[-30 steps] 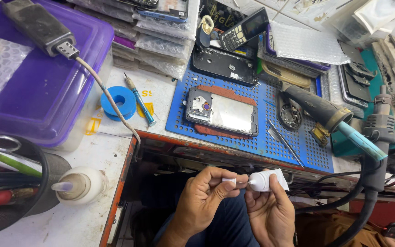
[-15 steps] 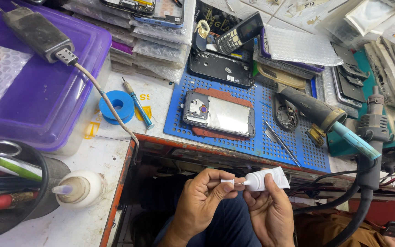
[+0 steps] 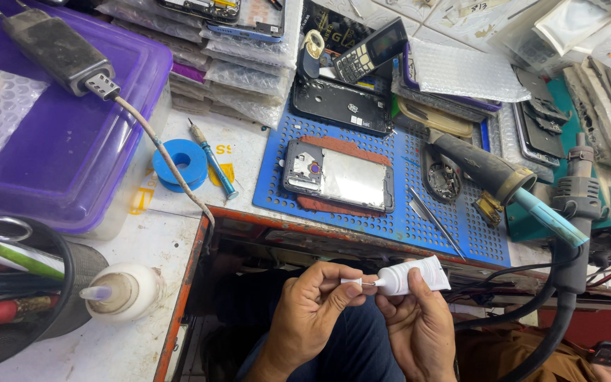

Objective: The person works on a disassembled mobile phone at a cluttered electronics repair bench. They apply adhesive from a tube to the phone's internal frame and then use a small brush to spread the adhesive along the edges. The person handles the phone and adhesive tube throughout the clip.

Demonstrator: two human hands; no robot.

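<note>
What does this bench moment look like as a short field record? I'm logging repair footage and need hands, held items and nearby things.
left hand: pinches a small white cap with a thin pin, at the tube's nozzle
right hand: grips a small white tube, nozzle pointing left
work mat: blue perforated mat on the bench
on mat: opened phone, back off; tweezers to its right
right of mat: hot-air handle
left of mat: blue solder spool, small screwdriver
far left: purple bin, white squeeze bottle

Cap detail between the hands' fingertips (image 3: 351,283) too small; round holder (image 3: 8,297) cut off at left edge.
</note>
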